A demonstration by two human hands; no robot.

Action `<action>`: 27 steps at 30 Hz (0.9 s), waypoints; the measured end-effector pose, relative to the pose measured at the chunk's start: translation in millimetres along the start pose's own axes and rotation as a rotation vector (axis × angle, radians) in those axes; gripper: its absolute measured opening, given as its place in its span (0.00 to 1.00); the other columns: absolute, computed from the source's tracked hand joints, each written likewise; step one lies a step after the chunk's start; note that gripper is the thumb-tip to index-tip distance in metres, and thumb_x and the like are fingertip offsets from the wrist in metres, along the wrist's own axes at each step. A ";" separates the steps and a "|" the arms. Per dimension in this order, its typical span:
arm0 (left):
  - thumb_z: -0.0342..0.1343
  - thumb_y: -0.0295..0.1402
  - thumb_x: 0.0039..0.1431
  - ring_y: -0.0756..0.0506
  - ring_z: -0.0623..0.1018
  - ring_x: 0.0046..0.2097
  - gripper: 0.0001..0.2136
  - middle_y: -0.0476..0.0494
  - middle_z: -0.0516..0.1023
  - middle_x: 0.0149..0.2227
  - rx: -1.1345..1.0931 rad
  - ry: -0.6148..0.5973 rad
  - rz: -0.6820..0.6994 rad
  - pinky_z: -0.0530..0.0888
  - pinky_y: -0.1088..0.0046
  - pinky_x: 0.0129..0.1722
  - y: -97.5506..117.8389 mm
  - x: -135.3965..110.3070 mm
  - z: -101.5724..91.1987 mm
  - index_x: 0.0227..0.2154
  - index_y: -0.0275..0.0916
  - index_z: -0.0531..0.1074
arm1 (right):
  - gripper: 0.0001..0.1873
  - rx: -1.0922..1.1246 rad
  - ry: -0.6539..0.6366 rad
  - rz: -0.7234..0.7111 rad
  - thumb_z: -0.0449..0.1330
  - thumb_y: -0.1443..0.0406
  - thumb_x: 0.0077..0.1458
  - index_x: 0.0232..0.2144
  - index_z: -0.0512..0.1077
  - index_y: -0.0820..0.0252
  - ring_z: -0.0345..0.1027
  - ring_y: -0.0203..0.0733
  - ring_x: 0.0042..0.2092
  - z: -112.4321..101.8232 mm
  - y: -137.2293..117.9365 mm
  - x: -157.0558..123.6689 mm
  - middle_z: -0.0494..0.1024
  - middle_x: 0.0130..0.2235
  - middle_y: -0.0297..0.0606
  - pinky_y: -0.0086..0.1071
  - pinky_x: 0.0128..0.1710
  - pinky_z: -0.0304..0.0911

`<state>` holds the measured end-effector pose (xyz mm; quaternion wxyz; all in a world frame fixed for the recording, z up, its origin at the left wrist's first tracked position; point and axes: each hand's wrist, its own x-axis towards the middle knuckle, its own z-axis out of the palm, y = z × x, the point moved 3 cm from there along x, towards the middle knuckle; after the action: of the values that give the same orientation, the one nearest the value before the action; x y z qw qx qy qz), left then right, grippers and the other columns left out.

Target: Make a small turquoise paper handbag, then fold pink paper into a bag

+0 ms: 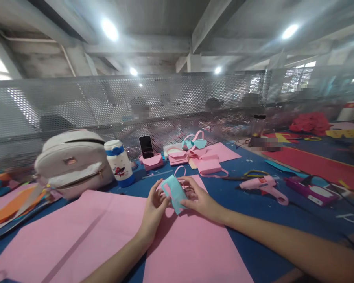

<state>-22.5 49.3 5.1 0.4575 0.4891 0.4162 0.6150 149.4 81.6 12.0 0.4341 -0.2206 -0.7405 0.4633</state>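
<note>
Both my hands hold a small light-blue paper bag (174, 191) with a pink loop handle over a large pink paper sheet (112, 236). My left hand (154, 208) grips the bag's left edge with its fingers curled. From the right, my right hand (198, 198) pinches the bag's right side, fingers closed on it. Beyond the bag lie several finished pink paper bags (206, 163) and one blue-and-pink one (194, 142).
A pink glue gun (265, 186) and scissors (253, 173) lie to the right on the blue table (268, 220). A white backpack (72, 163), a blue-capped bottle (119, 163) and a propped phone (146, 147) stand at the left. A perforated metal screen (76, 106) closes the back; people sit behind it.
</note>
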 end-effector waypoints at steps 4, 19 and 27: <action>0.66 0.40 0.50 0.39 0.76 0.49 0.32 0.39 0.72 0.53 0.033 -0.019 0.013 0.77 0.68 0.40 -2.6 0.8 0.3 0.58 0.44 0.62 | 0.40 0.102 -0.084 0.060 0.65 0.57 0.54 0.63 0.51 0.48 0.65 0.46 0.55 7.8 -5.3 -4.7 0.62 0.60 0.42 0.37 0.49 0.67; 0.59 0.40 0.60 0.40 0.77 0.49 0.23 0.42 0.73 0.56 0.041 -0.208 -0.023 0.76 0.64 0.46 5.2 -10.5 13.6 0.57 0.48 0.65 | 0.32 0.109 -0.023 0.141 0.58 0.56 0.60 0.63 0.53 0.50 0.51 0.45 0.65 5.0 -0.6 -5.9 0.59 0.63 0.41 0.41 0.63 0.51; 0.63 0.39 0.54 0.41 0.78 0.46 0.19 0.44 0.76 0.49 0.149 -0.124 0.012 0.76 0.70 0.40 5.6 -5.9 10.1 0.48 0.43 0.70 | 0.27 0.146 -0.006 0.162 0.55 0.53 0.63 0.61 0.58 0.54 0.60 0.45 0.60 5.2 -2.6 -6.6 0.68 0.56 0.42 0.40 0.62 0.52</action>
<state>-12.8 42.9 10.9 0.4410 0.5613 0.4287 0.5538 148.6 73.0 10.3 0.4081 -0.2461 -0.6858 0.5501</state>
